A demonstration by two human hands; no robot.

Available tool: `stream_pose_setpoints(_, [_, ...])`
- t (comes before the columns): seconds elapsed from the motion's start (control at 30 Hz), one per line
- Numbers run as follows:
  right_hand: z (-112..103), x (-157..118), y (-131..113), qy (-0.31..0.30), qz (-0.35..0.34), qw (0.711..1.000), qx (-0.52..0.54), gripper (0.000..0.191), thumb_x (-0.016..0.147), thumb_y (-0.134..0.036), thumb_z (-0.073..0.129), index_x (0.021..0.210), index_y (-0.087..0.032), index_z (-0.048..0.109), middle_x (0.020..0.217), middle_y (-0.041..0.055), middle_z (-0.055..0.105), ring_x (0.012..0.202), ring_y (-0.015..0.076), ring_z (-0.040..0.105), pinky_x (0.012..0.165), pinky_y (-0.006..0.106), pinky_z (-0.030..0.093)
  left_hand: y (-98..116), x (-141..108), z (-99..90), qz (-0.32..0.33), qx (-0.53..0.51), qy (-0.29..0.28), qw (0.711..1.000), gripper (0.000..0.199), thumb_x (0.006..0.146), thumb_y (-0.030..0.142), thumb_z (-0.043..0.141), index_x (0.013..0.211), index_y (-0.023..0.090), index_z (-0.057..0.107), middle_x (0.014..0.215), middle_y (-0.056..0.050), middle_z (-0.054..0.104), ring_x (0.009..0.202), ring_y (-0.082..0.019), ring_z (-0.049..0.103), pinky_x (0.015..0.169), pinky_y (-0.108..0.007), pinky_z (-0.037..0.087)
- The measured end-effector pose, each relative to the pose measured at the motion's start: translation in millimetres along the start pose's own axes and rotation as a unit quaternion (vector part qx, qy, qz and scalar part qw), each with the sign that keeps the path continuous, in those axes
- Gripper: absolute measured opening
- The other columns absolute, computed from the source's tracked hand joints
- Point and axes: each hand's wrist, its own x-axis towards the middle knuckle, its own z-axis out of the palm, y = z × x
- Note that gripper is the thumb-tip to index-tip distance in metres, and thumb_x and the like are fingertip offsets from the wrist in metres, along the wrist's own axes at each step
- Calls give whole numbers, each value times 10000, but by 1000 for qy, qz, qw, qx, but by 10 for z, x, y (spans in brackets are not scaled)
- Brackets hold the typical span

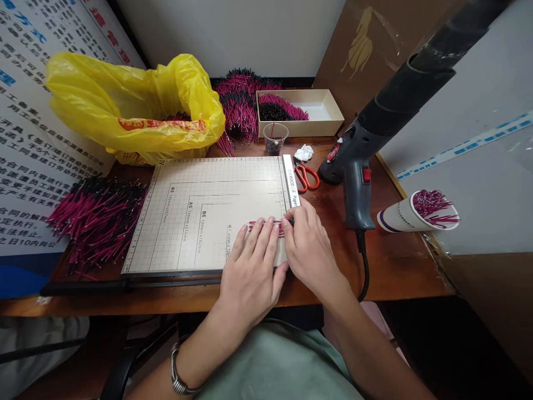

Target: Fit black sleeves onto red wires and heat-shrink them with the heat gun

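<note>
A paper trimmer (pixel 212 183) with a printed grid lies on the desk. My left hand (pixel 252 272) rests flat on its board, fingers stretched over a few thin magenta wires (pixel 281 233) lying side by side. Their left tips show just past my fingers. At the right edge of the board, my right hand (pixel 311 250) has thumb and fingertips closed round the wires' right ends, beside the white edge strip (pixel 290 175). A dark bit shows at those fingertips, but the grip itself is partly hidden. The trimmer's black handle (pixel 87 287) lies along the desk's front edge.
Wire bundles (pixel 97 222) lie left, with more (pixel 241 105) behind. A yellow bag (pixel 137 133), an open box (pixel 300 129) of wires and a small plastic cup (pixel 275 139) stand behind. Red-handled scissors (pixel 307 178), a heat gun (pixel 356 161) and a paper cup (pixel 395 214) are right.
</note>
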Motion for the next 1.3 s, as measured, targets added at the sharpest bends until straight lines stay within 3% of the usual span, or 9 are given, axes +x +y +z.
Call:
stream_pose_setpoints(0.23, [6,-12,40,16,1,1000,17,228,988,-332,325,970,-200,509,1393,189,513,1317,329,505,1069,574,434,-144,36,-29,37,-32,-4,999,528,1042,378,374,1439,72,540,1490,-89,571,1373,-322,524,1172,-501,373])
stream_pose_setpoints(0.43, [23,0,37,32,-4,999,38,319,977,-354,361,1211,-178,488,1499,211,423,1381,324,462,1095,576,424,-211,41,-25,56,-49,-20,997,563,1041,415,376,1459,65,515,1509,-104,550,1395,-330,502,1176,-496,382])
stream_pose_setpoints(0.57, [-7,21,70,50,-1,998,45,263,975,-323,342,1138,-180,492,1434,204,475,1351,329,485,1090,584,420,-172,30,12,52,-46,-2,998,576,1050,429,345,1442,49,530,1508,-112,550,1396,-333,503,1157,-476,408])
stream_pose_setpoints(0.77, [-86,0,147,57,-42,994,77,234,1004,-328,315,1045,-202,508,1391,176,504,1445,248,403,1185,500,363,-152,29,22,51,-46,-13,998,614,1048,466,334,1455,42,511,1529,-123,525,1415,-347,475,1155,-479,414])
stream_pose_setpoints(1.07, [-38,77,45,22,6,1000,19,196,950,-332,385,949,-190,520,1453,204,458,1390,348,455,1082,575,435,-135,37,2,49,-61,-15,997,655,1023,504,380,1451,28,513,1522,-124,535,1401,-367,471,1147,-476,410])
stream_pose_setpoints(1.3, [-107,-10,120,16,-64,997,30,278,1009,-319,300,1078,-189,536,1459,193,436,1473,286,366,1163,531,382,-154,38,-4,66,-56,-10,996,616,1046,465,333,1433,23,518,1513,-135,541,1388,-287,498,1163,-449,365])
